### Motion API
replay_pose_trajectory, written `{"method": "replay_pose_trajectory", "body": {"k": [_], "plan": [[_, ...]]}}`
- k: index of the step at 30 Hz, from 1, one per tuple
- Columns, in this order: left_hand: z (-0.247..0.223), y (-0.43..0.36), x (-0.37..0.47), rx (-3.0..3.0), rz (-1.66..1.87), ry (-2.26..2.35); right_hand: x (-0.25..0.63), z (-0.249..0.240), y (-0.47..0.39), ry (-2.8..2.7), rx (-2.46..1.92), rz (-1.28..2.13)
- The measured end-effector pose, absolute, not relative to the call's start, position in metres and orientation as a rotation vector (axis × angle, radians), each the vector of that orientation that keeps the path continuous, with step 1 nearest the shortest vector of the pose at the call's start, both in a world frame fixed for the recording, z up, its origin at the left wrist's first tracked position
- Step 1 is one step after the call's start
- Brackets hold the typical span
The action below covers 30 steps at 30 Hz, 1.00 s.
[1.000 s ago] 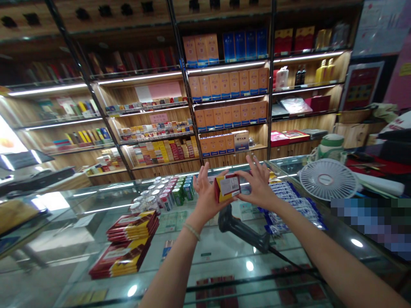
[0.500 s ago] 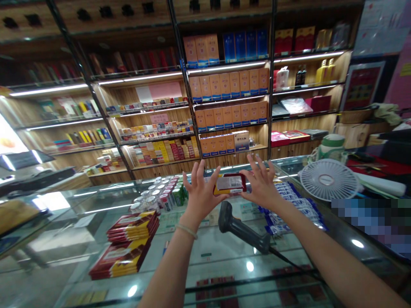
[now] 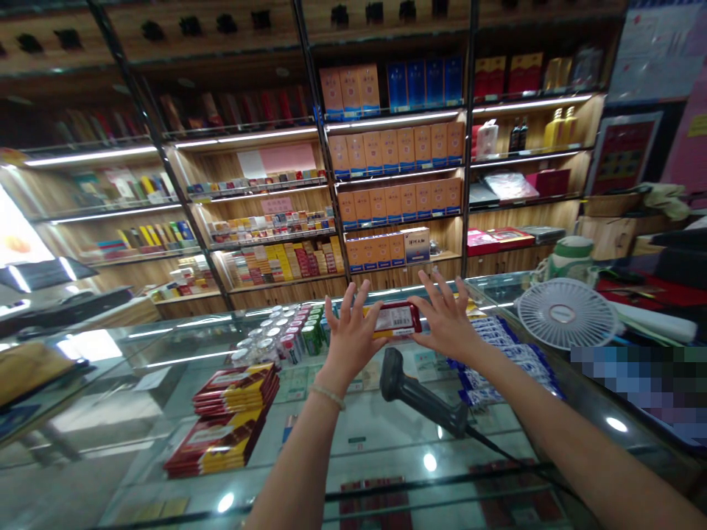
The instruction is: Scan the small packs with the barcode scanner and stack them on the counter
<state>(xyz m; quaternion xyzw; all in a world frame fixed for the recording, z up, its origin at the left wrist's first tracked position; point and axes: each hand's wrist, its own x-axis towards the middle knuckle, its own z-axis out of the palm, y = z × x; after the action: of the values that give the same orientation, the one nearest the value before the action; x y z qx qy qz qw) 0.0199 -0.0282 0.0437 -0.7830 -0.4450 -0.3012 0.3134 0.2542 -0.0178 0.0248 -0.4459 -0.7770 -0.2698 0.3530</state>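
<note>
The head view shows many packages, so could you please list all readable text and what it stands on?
White-and-blue box: probably "洋河大曲", small and uncertain.
Held red-and-yellow package: print and barcode digits too small to read.
Orange boxes: characters too small.
Small pink sign: writing too blurred.
Blue packets: lettering too blurred.

The left wrist (image 3: 338, 378) bears one slim, pale bracelet (image 3: 329, 396), a single loop, its material too small to tell. Left hand (image 3: 353, 338) and right hand (image 3: 446, 324) are ungloved; both forearms (image 3: 301, 456) are bare where visible.
</note>
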Motion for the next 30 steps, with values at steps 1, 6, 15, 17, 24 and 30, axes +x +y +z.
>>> {"method": "replay_pose_trajectory", "body": {"k": [1,6,15,17,24,30], "plan": [[0.044,-0.028,0.019,-2.063,-0.804,-1.175,0.252,0.027,-0.018,-2.024,-1.148,-0.703],[0.039,-0.026,0.014,-2.062,-0.845,-1.187,0.242,0.033,-0.025,-2.069,-1.201,-0.719],[0.034,-0.022,0.007,-2.043,-0.950,-1.254,0.222,0.023,-0.065,-1.997,-1.468,-0.543],[0.034,-0.022,0.007,-2.051,-0.956,-1.270,0.215,0.011,-0.079,-2.036,-1.502,-0.496],[0.028,-0.021,0.003,-2.061,-0.946,-1.307,0.193,-0.032,-0.108,-2.079,-1.630,-0.379],[0.022,-0.016,0.000,-2.073,-0.941,-1.311,0.189,-0.039,-0.112,-2.054,-1.675,-0.406]]}}
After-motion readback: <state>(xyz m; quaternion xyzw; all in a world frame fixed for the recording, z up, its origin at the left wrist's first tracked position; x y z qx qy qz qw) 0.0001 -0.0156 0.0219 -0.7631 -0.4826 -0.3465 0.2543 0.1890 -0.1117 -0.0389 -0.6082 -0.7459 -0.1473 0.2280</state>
